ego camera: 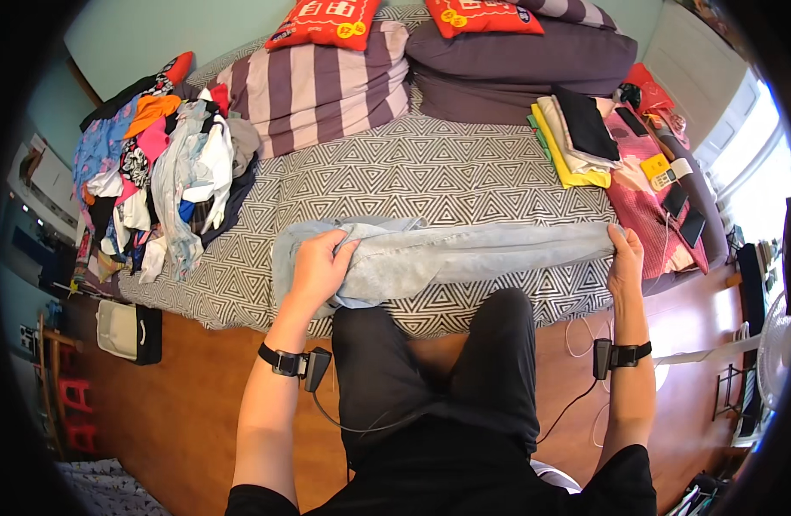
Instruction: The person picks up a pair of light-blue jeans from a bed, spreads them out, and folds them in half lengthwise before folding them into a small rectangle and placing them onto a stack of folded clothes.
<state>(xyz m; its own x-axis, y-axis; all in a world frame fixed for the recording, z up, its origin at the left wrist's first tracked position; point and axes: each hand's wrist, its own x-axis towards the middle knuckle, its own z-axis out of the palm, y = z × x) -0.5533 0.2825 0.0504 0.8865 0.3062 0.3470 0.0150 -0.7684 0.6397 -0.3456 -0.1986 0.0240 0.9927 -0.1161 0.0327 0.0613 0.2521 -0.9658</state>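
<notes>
Light-blue denim jeans (460,255) lie stretched sideways across the near edge of a bed, over a black-and-white triangle-patterned sheet (370,180). My left hand (322,264) grips the bunched upper part of the denim at the left. At the right end, my right hand (624,255) pinches the narrow end of a leg. A large heap of mixed clothes (170,174) rests on the bed to the left. A stack of folded clothes (579,138), with black, white and yellow pieces, sits at the back right.
Behind are a striped pillow (318,84), a dark purple pillow (498,71) and red cushions (331,22). Phones (692,226) and a cable lie on a pink cloth (627,187) at right. A storage box (128,332) and a white fan (776,351) stand on the floor.
</notes>
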